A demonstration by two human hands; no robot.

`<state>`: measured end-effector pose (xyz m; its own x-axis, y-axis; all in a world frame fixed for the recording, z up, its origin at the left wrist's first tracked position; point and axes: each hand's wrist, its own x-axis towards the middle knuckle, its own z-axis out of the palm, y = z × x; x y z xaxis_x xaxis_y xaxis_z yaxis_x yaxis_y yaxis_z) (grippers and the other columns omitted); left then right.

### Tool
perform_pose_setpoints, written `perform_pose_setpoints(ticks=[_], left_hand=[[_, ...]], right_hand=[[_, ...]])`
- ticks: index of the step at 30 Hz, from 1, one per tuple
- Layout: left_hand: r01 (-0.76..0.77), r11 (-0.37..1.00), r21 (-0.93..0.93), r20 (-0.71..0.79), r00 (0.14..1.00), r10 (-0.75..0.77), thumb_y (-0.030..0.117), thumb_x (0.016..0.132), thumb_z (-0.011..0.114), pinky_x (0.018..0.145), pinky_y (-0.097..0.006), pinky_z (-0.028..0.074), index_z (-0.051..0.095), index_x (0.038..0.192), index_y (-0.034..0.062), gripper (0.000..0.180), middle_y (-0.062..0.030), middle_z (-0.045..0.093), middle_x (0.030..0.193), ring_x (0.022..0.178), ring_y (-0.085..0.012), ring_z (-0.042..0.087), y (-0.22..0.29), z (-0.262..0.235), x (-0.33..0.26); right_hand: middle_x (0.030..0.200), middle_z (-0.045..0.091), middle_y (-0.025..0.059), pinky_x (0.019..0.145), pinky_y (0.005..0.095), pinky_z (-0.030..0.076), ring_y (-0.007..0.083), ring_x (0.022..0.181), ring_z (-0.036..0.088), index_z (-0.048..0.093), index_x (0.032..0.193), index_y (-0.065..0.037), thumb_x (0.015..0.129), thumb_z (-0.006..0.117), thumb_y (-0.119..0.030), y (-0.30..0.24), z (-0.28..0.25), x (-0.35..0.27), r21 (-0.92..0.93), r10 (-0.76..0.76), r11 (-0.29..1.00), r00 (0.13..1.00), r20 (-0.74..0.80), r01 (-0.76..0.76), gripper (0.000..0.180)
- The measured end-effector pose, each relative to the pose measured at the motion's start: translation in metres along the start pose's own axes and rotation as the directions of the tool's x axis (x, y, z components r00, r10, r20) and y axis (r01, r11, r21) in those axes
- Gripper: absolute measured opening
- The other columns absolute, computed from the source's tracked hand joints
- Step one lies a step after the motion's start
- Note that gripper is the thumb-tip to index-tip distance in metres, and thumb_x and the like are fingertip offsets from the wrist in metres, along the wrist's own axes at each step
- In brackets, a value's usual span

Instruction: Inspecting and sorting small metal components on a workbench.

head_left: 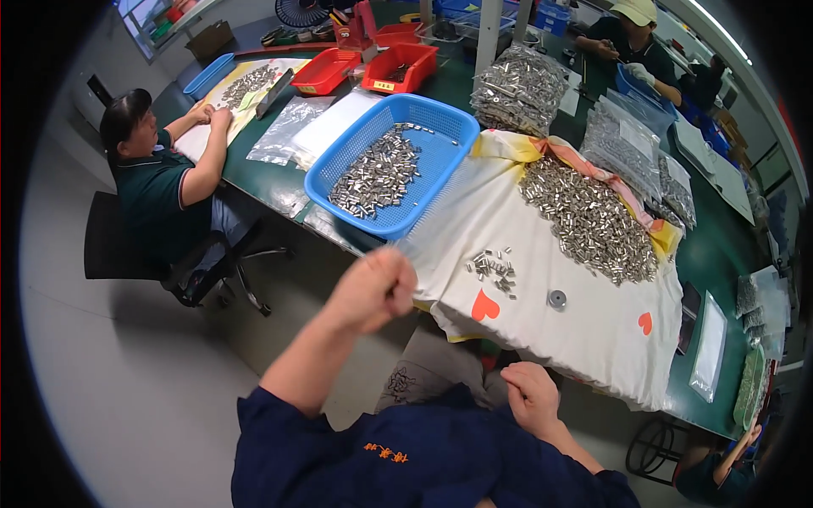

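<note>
My left hand (373, 289) is closed and raised just off the table's front edge, below the near end of a blue plastic basket (315, 183). My right hand (532, 396), fingers curled in, is held close to my body below the cloth's edge. What either hand holds, if anything, is hidden. Short shiny metal sleeves (377, 173) lie loose in the basket. On the white cloth (576, 334) with red hearts, a small group of sleeves (494, 271) and a round grey metal piece (556, 299) lie nearest me. A large heap of sleeves (593, 222) covers its far side.
Bulging clear bags of metal parts (518, 89) stand behind the cloth. Red bins (402, 66) sit beyond the basket, next to flat plastic bags (288, 127). At left a seated person (161, 186) handles parts on another cloth; another person (635, 51) works across the table.
</note>
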<state>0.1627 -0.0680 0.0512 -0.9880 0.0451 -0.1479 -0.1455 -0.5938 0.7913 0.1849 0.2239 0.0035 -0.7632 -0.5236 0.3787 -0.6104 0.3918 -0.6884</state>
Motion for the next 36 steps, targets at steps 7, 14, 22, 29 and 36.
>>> perform_pose_setpoints(ticks=[7, 14, 22, 29, 36], left_hand=[[0.003, 0.112, 0.994, -0.054, 0.888, 0.457, 0.025, 0.086, 0.049, 0.056, -0.030, 0.041, 0.057, 0.076, -0.0002, 0.029, -0.0086, 0.055, 0.061, 0.058, -0.0176, 0.053, 0.094, -0.037, 0.135], [0.056, -0.335, 0.941, 0.075, 0.928, 0.364, 0.038, 0.086, 0.045, 0.078, -0.037, 0.044, 0.064, 0.096, 0.0086, 0.037, -0.0148, 0.062, 0.091, 0.085, -0.0300, 0.058, 0.112, -0.056, 0.145], [-0.460, 0.620, 0.635, -0.057, 0.773, 0.632, 0.023, 0.093, 0.038, 0.077, -0.029, 0.045, 0.055, 0.098, -0.0043, 0.032, -0.0118, 0.060, 0.095, 0.084, -0.0172, 0.058, 0.044, -0.040, 0.028], [0.119, 0.959, 0.256, -0.168, 0.983, -0.077, 0.024, 0.093, 0.038, 0.073, -0.027, 0.046, 0.054, 0.097, -0.0001, 0.029, -0.0101, 0.060, 0.091, 0.079, -0.0161, 0.058, -0.103, -0.034, -0.043], [0.326, 0.924, 0.199, -0.101, 0.945, -0.311, 0.024, 0.093, 0.038, 0.073, -0.028, 0.047, 0.053, 0.099, 0.0018, 0.027, -0.0075, 0.059, 0.092, 0.081, -0.0154, 0.058, -0.154, -0.006, -0.026]], right_hand=[[0.079, 0.059, 0.0098, 0.066, 0.0334, 0.047, 0.0269, 0.075, 0.058, 0.060, 0.085, -0.005, 0.068, 0.058, 0.004, 0.004, -0.006, 0.015, 0.025, 0.002, 1.000, 1.000, -0.018, -0.002, 0.019], [0.076, 0.060, 0.0109, 0.065, 0.0319, 0.046, 0.0265, 0.072, 0.058, 0.061, 0.083, -0.003, 0.067, 0.057, 0.008, 0.002, -0.013, 0.022, 0.054, 0.033, 0.998, 0.999, -0.037, -0.031, 0.020], [0.077, 0.059, 0.0099, 0.064, 0.0347, 0.045, 0.0272, 0.073, 0.057, 0.060, 0.085, -0.004, 0.069, 0.057, 0.003, 0.008, -0.008, 0.034, 0.080, -0.017, 0.997, 1.000, -0.008, 0.017, 0.017], [0.101, 0.057, 0.0154, 0.082, 0.0351, 0.042, 0.0311, 0.095, 0.052, 0.057, 0.100, -0.003, 0.077, 0.053, -0.005, 0.040, 0.012, 0.107, -0.100, -0.047, 0.994, 0.996, -0.082, 0.038, 0.023], [0.101, 0.056, 0.0146, 0.085, 0.0368, 0.041, 0.0292, 0.098, 0.050, 0.058, 0.096, -0.001, 0.078, 0.053, -0.009, 0.068, 0.045, 0.147, -0.315, -0.095, 0.945, 0.995, -0.021, 0.083, 0.021]])
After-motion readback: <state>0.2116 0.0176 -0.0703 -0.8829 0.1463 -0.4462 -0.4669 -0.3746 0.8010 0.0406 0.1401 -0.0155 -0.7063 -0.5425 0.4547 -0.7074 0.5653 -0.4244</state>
